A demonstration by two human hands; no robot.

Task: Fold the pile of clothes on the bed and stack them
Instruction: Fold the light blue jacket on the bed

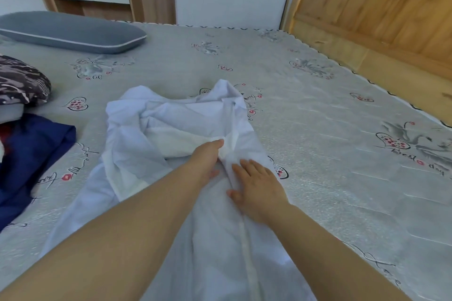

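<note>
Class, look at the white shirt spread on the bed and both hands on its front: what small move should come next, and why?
Probably smooth the button placket flat toward the collar. The white shirt lies rumpled, its upper part bunched. The left hand pinches a fold near the placket while the right hand presses flat beside it, so the front is not yet even enough to fold.

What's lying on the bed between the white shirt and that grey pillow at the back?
Nothing but bare printed bedsheet. In the head view, the stretch from the white shirt up to the grey pillow holds no clothes, only the sheet's flower pattern.

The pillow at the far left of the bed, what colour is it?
Grey pillow with pale piping, in the head view.
</note>
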